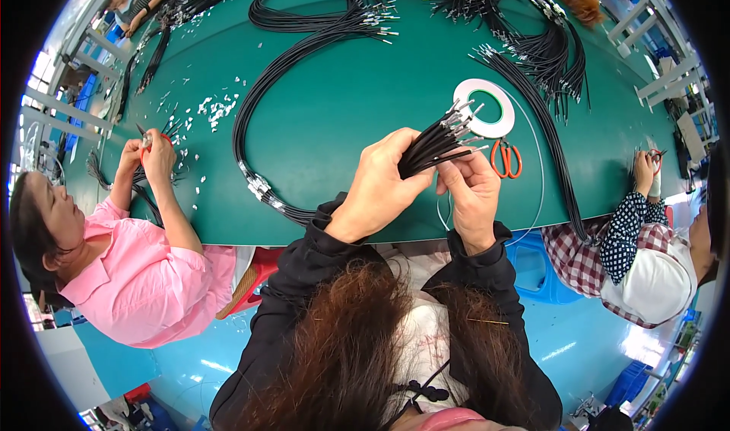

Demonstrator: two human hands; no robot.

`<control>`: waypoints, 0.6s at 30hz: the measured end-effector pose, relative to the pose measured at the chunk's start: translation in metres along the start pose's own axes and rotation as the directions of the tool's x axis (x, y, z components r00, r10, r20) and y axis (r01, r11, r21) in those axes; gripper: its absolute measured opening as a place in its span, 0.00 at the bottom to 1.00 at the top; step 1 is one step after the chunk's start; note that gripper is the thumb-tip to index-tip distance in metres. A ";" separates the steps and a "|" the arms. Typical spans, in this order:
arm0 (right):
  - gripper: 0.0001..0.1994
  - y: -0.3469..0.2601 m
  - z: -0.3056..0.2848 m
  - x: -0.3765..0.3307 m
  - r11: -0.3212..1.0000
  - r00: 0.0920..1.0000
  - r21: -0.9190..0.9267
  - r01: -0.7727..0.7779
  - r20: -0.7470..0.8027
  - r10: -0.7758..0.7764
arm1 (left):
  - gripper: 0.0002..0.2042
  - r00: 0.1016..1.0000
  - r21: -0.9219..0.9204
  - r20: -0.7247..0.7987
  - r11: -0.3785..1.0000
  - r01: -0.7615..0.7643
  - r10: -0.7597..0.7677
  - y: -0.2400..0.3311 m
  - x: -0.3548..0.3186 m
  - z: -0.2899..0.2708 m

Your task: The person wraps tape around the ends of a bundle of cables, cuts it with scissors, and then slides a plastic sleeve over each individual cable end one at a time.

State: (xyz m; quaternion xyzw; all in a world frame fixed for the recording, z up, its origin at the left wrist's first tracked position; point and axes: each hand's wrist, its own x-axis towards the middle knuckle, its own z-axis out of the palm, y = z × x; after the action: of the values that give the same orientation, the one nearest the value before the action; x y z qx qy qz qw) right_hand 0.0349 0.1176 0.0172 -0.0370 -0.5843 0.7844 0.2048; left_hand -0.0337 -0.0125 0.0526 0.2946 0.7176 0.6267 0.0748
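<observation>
Head view: my left hand [378, 181] grips a cable bundle [432, 143] above the surface [342, 104], and my right hand [471, 190] pinches near its metal tips. Several bundles [525, 43] lie sorted; taping, I think, remains, since the tape roll [484, 108] lies untouched.

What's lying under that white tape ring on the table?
The tape ring lies flat on the green table; green shows through its hole. The wire bundle in both hands covers its near-left edge. Orange scissors lie beside it.

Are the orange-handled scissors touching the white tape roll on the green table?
Apart. The head view shows green table between the orange-handled scissors and the white tape roll.
</observation>
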 end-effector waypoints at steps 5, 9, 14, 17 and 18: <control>0.11 -0.004 0.007 -0.001 0.999 1.000 0.039 -0.009 0.014 0.008 | 0.08 0.997 -0.151 0.041 0.986 0.065 -0.060 -0.005 -0.001 -0.001; 0.13 -0.002 0.002 -0.001 0.999 0.999 0.027 -0.024 0.037 0.023 | 0.07 0.999 -0.115 0.049 0.993 0.027 -0.021 -0.011 0.000 -0.002; 0.12 -0.001 0.003 0.000 0.999 0.999 -0.043 -0.010 0.050 0.012 | 0.07 0.999 -0.027 0.025 0.999 0.029 -0.029 -0.010 0.001 -0.001; 0.11 0.000 0.003 -0.002 0.988 0.999 -0.151 0.033 0.022 -0.030 | 0.06 1.000 -0.020 0.021 1.000 0.011 -0.010 -0.009 0.001 0.001; 0.10 0.000 0.003 -0.002 0.977 0.999 -0.206 0.052 0.011 -0.051 | 0.06 1.000 -0.017 0.016 1.000 0.001 0.000 -0.009 0.001 0.002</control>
State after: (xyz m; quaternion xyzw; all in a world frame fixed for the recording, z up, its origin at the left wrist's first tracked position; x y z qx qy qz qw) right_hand 0.0359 0.1141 0.0180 -0.0405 -0.6637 0.7142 0.2185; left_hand -0.0367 -0.0106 0.0441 0.2989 0.7117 0.6303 0.0833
